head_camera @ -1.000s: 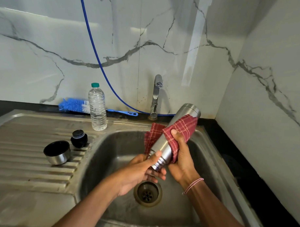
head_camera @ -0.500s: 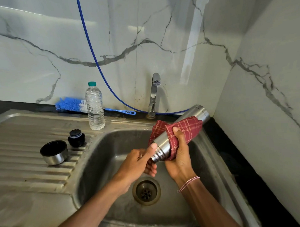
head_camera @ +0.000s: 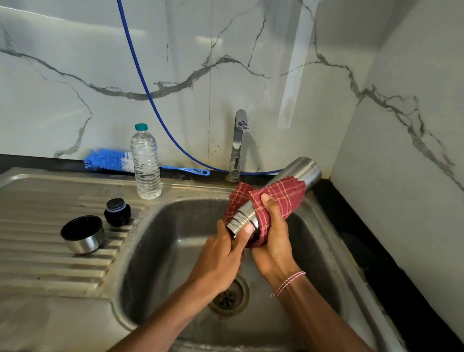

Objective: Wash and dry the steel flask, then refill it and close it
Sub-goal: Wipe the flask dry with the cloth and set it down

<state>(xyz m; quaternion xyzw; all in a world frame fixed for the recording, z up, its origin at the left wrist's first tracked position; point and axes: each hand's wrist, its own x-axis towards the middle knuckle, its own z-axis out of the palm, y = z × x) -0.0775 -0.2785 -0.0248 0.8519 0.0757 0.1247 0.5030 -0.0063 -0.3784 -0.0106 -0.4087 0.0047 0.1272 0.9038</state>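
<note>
**Steel flask mid-dry: wipe it end to end**

Steel flask (head_camera: 303,169) is held tilted over the sink (head_camera: 175,230), with its open neck low toward the person and its base up near the right wall. The right hand (head_camera: 274,237) is curled round the flask's middle through a red checked cloth (head_camera: 284,197), thumb on top. The left hand (head_camera: 220,258) pinches the threaded neck between thumb and fingers. Both hands are closed on the flask, so neither is free.

Judging from this, the step is drying the outside. To do it well, the left hand should steady and turn the neck while the right slides the cloth along the barrel, since the base end and threads show bare steel. Threads tend to trap water, so a cloth edge pressed into them would help. Holding the mouth low should let drips fall into the basin.

On the ribbed drainer (head_camera: 44,261) at left sit the 2 closing parts, a steel cup lid (head_camera: 83,235) and a black stopper (head_camera: 117,212). A water bottle (head_camera: 145,163) stands behind them for the refill, well apart from the hands.
</note>
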